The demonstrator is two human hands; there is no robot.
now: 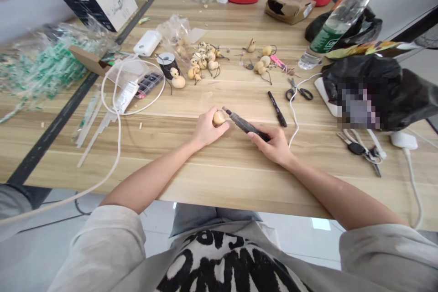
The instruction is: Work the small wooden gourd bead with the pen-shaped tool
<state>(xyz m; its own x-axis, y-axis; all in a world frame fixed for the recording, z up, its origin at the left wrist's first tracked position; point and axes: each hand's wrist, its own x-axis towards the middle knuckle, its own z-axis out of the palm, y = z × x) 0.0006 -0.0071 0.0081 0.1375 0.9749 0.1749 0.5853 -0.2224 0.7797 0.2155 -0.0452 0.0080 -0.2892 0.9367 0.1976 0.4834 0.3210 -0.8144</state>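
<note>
My left hand (pixel 208 130) is closed round a small pale gourd (pixel 219 117), its rounded end facing right. In my right hand (pixel 275 143) is a dark pen-shaped rotary tool (pixel 244 123), its narrow tip pointing left at the gourd. The tip is very near the gourd; whether they touch I cannot tell. A white cord (pixel 293 109) runs down to beside my right hand. Beyond my hands lie several small gourds (pixel 203 59) with drawn faces and dark strings. One faced gourd (pixel 178 80) sits apart at their left, and plain gourds (pixel 263 65) lie farther right.
A black marker (pixel 277 109) and scissors (pixel 299 91) lie to the right, near a water bottle (pixel 328 32), black bag (pixel 369 86) and keys (pixel 362 149). Leftward are glue sticks (pixel 97 132), a looped white cable (pixel 118 146), a thread spool (pixel 167 65) and a white-and-black box (pixel 102 0).
</note>
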